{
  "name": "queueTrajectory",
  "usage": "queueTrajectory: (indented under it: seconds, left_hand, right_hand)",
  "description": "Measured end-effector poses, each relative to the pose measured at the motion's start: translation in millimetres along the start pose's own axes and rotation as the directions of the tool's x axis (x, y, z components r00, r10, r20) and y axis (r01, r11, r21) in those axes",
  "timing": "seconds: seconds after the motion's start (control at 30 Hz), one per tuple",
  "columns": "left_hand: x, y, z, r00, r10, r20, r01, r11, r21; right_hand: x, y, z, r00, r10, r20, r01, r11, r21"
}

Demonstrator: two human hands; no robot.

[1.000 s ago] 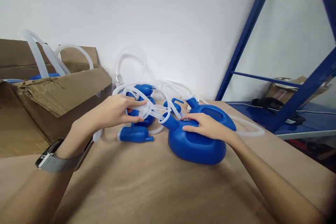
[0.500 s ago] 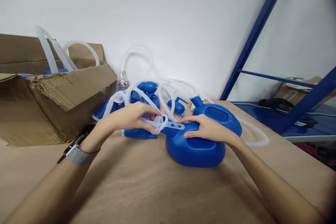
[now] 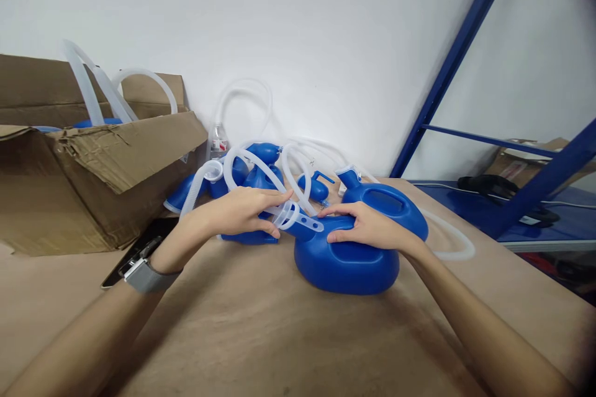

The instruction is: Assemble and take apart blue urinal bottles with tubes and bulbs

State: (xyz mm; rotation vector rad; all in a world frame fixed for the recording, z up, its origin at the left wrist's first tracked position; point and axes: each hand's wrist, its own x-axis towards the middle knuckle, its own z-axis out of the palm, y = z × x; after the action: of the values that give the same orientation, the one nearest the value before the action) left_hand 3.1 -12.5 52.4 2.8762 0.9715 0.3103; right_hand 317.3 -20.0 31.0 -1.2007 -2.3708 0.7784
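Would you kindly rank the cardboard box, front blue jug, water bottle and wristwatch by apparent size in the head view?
1. cardboard box
2. front blue jug
3. wristwatch and water bottle: unsure, the watch is nearer.

We stretch both bare forearms forward and inward, so that our hands nearly meet ahead of us. Our left hand (image 3: 242,211) lies palm down with the wrist slightly bent, its fingers (image 3: 272,197) reaching to the right and closed against the thumb in a pinch. Our right hand (image 3: 367,229) rests palm down and loose, fingers spread and pointing left, the index finger near the left fingertips but apart from them.
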Motion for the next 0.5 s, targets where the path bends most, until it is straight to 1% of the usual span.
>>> queueTrajectory:
  seconds: [0.13,0.23,0.3,0.43,0.5]
  left_hand:
    - [1.9,1.3,7.3,0.998,0.044,-0.042,-0.039,0.993,0.113]
    - [3.4,3.9,18.7,0.997,0.025,-0.077,-0.005,0.969,0.248]
    - [5.2,5.1,27.9,0.994,0.01,-0.111,0.027,0.946,0.322]
    - [12.4,6.4,40.4,0.992,-0.009,-0.127,0.062,0.906,0.419]
    - [17.1,7.2,42.6,0.99,-0.008,-0.144,0.072,0.89,0.449]
  right_hand:
    - [0.3,3.0,1.9,0.999,0.009,-0.034,-0.01,0.999,-0.035]
    - [1.4,3.6,3.1,0.999,-0.011,-0.04,0.01,1.0,-0.009]
    - [2.8,2.8,3.0,0.999,-0.03,-0.023,0.031,0.999,0.021]
    - [5.9,0.3,1.3,0.999,-0.029,0.031,0.028,0.999,0.035]
    - [6.5,0.1,0.6,1.0,-0.016,0.024,0.015,1.0,0.023]
